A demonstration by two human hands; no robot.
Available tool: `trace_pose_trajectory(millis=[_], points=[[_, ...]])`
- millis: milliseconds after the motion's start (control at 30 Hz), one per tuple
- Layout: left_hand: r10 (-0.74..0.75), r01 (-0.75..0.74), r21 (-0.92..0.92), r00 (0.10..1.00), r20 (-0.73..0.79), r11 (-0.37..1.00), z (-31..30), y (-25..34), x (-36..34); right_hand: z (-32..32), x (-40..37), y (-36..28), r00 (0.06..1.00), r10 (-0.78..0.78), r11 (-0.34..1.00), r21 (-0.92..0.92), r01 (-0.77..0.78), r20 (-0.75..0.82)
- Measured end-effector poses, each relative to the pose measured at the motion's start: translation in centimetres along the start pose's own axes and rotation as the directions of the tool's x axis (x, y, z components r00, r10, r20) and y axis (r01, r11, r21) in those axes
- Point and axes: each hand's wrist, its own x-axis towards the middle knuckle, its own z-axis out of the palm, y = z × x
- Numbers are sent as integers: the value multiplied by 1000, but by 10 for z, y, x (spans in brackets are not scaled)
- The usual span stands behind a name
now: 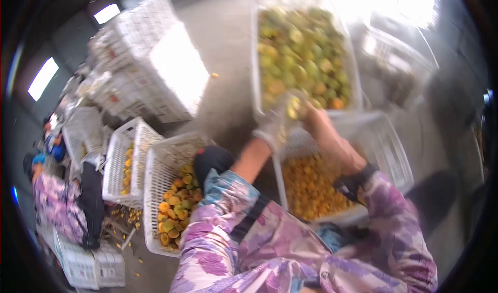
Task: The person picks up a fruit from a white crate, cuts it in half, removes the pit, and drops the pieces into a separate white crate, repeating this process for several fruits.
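Observation:
My left hand (276, 121), in a pale glove, is closed around a yellow-green fruit (293, 107) at the near edge of a white crate (255, 59) full of green and orange fruit. Against the same fruit is my right hand (314, 117), bare and blurred, with its fingers bent; what they grip is too smeared to tell. Below both hands stands another white crate (402, 155) with many small orange pieces (314, 186) in it. Left of my knee, a white crate (150, 189) holds yellow and orange fruit (176, 207).
Stacked white crates (176, 59) stand at the upper left. A narrower crate (116, 176) with orange pieces is at the left, and scraps (132, 215) lie on the floor beside it. A co-worker (59, 199) in a floral top sits at the far left.

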Motion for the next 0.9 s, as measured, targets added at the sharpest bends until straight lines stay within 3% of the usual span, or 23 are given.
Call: trace_pose_trajectory(millis=[33, 67, 100, 167, 200, 267, 300, 367, 400, 433, 467, 500, 533, 567, 600, 633, 667, 700, 767, 800, 833, 867, 900], points=[[59, -59, 8, 997, -52, 998, -10, -11, 11, -9, 0, -20, 990, -142, 977, -163, 138, -13], [112, -111, 13, 988, -104, 994, -20, -16, 21, -12, 3, -25, 982, -188, 962, -194, 191, 31], [18, -28, -51, 981, -193, 998, -9, -3, 12, -8, 7, -29, 972, -225, 945, -227, 235, 72], [136, -174, -96, 940, -312, 980, -7, -1, 11, 0, 9, -58, 972, 172, 983, 31, -179, 161], [177, -214, -89, 933, -312, 973, -7, 6, 9, 1, 8, -73, 973, 141, 988, 34, -149, 184], [229, -270, -85, 917, -327, 959, -3, 12, 1, 6, 2, -94, 975, 215, 807, 552, -212, 59], [210, -230, -21, 922, -326, 973, 5, 14, -8, 7, 1, -86, 976, 206, 808, 549, -214, 77], [252, -229, 107, 908, -334, 968, 14, 7, -17, 4, 4, -72, 997, 24, 963, 267, -42, 70], [343, -295, 196, 894, -287, 935, 16, 2, -18, -2, 1, -86, 959, 270, 799, 537, -271, 82], [428, -363, 278, 874, -231, 889, 17, 0, -17, -5, 5, -79, 973, 220, 757, 616, -218, 73], [434, -370, 273, 871, -229, 888, 15, 5, -17, -12, 7, -86, 986, 161, 829, 535, -161, 46], [256, -257, 6, 960, -113, 966, 11, 11, -18, -21, 8, -92, 994, 110, 889, 446, -107, 20], [82, -66, -241, 995, 56, 968, 7, 13, -18, -24, 22, -82, 997, 60, 984, 168, -67, 46], [69, -23, -307, 987, 142, 951, 1, 13, -12, -31, 36, -71, 996, 43, 991, -126, -33, 80], [45, 46, -372, 972, 232, 927, -7, 12, -2, -34, 36, -84, 987, -91, 940, -317, 128, 130], [53, 9, -301, 979, 197, 954, -17, 8, 4, -30, 33, -98, 960, -186, 833, -486, 266, 208], [60, -21, -223, 984, 169, 975, -27, 6, 7, -21, 44, -88, 949, -284, 786, -535, 310, 134], [59, -38, -319, 997, 57, 947, -22, 11, -2, -8, 45, -74, 919, -386, 728, -587, 356, 79], [65, -153, -447, 976, -207, 881, -4, 36, -17, 2, 20, -117, 950, -285, 884, -418, 207, -132], [170, -251, -394, 958, -229, 884, -6, 38, -19, 13, 16, -107, 967, -220, 841, -527, 123, -126], [153, -234, -396, 962, -225, 888, -11, 38, -20, 23, 13, -97, 980, -157, 778, -627, 44, -125], [167, -236, -374, 964, -207, 897, -15, 38, -20, 29, 7, -101, 986, 133, 915, -369, -160, -98], [181, -238, -349, 965, -189, 906, -16, 37, -20, 34, -4, -94, 991, -84, 855, -518, 17, -104]])
